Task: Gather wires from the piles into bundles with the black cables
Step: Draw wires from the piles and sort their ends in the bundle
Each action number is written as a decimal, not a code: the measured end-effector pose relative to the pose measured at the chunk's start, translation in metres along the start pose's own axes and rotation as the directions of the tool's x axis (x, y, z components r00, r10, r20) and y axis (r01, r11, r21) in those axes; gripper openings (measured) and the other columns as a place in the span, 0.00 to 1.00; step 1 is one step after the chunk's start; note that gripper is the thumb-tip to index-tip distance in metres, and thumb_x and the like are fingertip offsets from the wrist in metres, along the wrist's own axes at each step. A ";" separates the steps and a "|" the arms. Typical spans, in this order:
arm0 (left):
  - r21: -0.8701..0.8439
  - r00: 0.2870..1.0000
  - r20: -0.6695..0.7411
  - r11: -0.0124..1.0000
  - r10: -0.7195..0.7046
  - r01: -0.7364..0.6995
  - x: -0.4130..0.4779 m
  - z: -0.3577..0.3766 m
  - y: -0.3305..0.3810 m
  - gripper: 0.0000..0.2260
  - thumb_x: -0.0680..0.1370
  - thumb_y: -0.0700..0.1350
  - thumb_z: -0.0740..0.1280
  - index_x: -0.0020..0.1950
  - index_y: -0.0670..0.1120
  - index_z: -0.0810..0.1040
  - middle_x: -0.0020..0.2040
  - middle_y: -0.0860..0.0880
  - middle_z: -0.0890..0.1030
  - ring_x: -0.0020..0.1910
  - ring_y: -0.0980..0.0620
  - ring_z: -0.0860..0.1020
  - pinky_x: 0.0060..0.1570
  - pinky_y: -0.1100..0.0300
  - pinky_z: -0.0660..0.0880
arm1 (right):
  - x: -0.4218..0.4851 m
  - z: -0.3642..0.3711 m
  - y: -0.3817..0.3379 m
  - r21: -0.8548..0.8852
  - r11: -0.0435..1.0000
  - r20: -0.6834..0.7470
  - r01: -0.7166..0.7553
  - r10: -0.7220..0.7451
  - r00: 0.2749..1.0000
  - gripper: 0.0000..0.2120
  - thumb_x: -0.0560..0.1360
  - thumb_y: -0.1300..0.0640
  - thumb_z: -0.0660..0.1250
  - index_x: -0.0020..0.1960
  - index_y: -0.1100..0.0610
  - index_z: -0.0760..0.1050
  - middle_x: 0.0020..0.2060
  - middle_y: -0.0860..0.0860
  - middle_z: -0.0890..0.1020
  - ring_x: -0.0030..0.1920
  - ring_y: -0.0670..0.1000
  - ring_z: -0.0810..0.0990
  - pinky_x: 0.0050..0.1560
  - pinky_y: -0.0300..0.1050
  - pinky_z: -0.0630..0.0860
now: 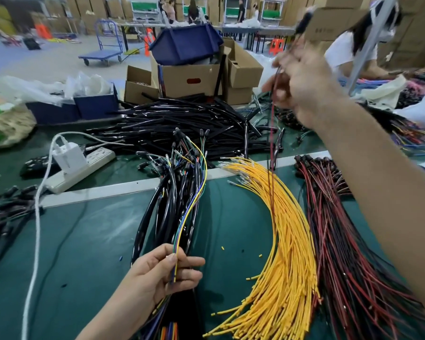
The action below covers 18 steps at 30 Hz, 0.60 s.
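- Mid-task here: the left hand [157,271] is low and near, its fingers [192,261] curled round a few thin coloured wires [175,263], with yellow, green and blue strands showing.
- Those strands run up alongside the black cables [167,207], which lie in a long sheaf on the green desk [96,241] with their plug ends fanned out at the far end.
- Up top, the right hand [302,79] is raised high and blurred. It looks to be pinching a red-and-black wire [272,123], which hangs straight down from it to the desk beside the yellow pile.
- My read is one bundle under way: colours gathered on the left, one more strand lifted out on the right and not yet joined to them.
- Plenty is left. The yellow wire pile [280,253] is a thick arc in the middle of the desk, and the red-and-black pile [349,253] sits just beside it on the right, equally fat.
- I can't pick out a finished bundle set apart anywhere, so no count of what's done.
- Look of the goods: yellow wires are slim, uniform and curved, with small terminals at the far tips. The red-and-black ones are thinner and tangled, with dark connectors at the far end. The black cables are glossy, thicker and stiffer-looking.
- Beyond them lie a heap of black tubing [182,123] and a white power strip [84,168].
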<state>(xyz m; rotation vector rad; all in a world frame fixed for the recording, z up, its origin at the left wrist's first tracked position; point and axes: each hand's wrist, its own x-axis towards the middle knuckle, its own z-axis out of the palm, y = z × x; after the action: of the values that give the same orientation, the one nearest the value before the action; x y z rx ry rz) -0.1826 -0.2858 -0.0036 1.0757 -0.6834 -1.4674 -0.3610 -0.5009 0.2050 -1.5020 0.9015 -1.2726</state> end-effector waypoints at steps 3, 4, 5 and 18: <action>0.024 1.000 0.010 1.000 -0.004 0.003 0.001 -0.001 -0.002 0.07 0.76 0.39 0.59 0.47 0.35 0.70 0.51 0.33 0.82 0.46 0.40 0.83 0.38 0.58 0.81 | -0.010 0.016 0.007 0.321 0.891 0.272 -0.322 0.239 0.932 0.11 0.83 0.60 0.51 0.44 0.59 0.68 0.24 0.51 0.77 0.21 0.41 0.68 0.19 0.30 0.63; 0.034 1.000 0.014 0.999 -0.006 0.006 0.001 -0.002 -0.003 0.06 0.78 0.38 0.57 0.47 0.35 0.70 0.52 0.34 0.82 0.48 0.40 0.83 0.38 0.58 0.81 | -0.014 0.022 0.010 0.378 0.838 0.347 -0.393 0.266 0.900 0.12 0.83 0.60 0.51 0.44 0.58 0.68 0.24 0.50 0.76 0.20 0.41 0.68 0.19 0.29 0.63; 0.038 1.000 0.015 0.999 -0.008 0.007 0.002 -0.002 -0.004 0.07 0.79 0.37 0.56 0.47 0.35 0.70 0.52 0.34 0.82 0.49 0.40 0.83 0.39 0.58 0.81 | -0.018 0.029 0.015 0.378 0.812 0.400 -0.444 0.290 0.870 0.12 0.83 0.60 0.51 0.44 0.58 0.68 0.24 0.51 0.76 0.20 0.41 0.68 0.20 0.28 0.64; -0.049 0.998 -0.044 0.997 -0.054 0.052 -0.002 0.000 -0.003 0.11 0.81 0.35 0.56 0.54 0.34 0.76 0.40 0.38 0.82 0.34 0.47 0.82 0.35 0.57 0.80 | -0.044 0.083 0.101 0.041 0.846 0.442 -0.532 0.462 0.769 0.11 0.84 0.57 0.52 0.45 0.58 0.68 0.37 0.62 0.81 0.31 0.59 0.83 0.32 0.46 0.82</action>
<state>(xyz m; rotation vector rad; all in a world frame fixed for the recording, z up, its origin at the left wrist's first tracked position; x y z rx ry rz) -0.1836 -0.2837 -0.0058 1.0942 -0.5897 -1.4929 -0.2841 -0.4728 0.0939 -1.2191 0.8106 -0.5816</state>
